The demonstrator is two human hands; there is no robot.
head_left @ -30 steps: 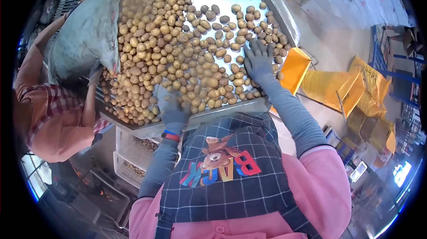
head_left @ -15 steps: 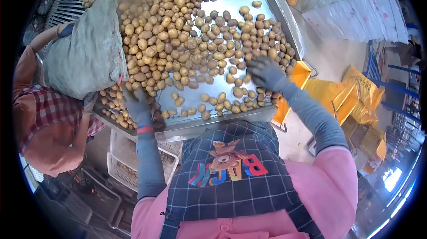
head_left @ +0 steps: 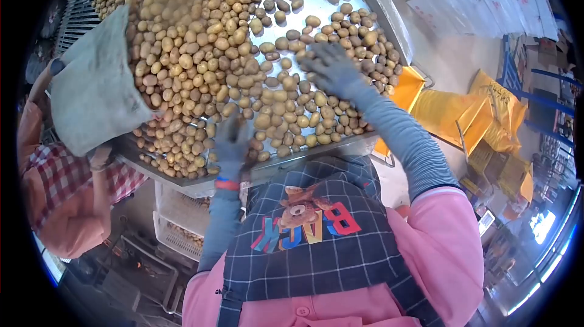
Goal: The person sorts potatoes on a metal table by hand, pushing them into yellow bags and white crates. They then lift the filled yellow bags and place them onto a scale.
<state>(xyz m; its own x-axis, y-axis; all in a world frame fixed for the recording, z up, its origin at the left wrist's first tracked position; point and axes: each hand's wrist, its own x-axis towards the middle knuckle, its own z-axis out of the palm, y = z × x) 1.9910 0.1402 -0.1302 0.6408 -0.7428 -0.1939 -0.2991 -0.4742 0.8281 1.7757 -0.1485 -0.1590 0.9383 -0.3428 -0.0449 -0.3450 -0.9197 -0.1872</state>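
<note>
Many potatoes (head_left: 201, 65) cover a metal sorting table (head_left: 295, 160), heaped thickly at the left and spread thinner at the right. My left hand (head_left: 232, 139), gloved in grey and blurred by motion, is low over potatoes near the table's front edge; its fingers are smeared. My right hand (head_left: 331, 66), also gloved, lies on potatoes at the right of the table with its fingers spread, gripping nothing. A co-worker at the left holds a pale sack (head_left: 94, 83) whose mouth faces the heap.
White crates (head_left: 176, 220) with potatoes stand below the table at the left. Yellow sacks (head_left: 450, 114) lie at the right, beside cardboard boxes (head_left: 505, 175). Wrapped white bundles (head_left: 486, 4) are at the upper right. Blurred potatoes are at the top left.
My left hand has moved right along the front edge. My right hand has moved left and away from me. The sack has shifted left and looks flatter, and more potatoes lie around the middle.
</note>
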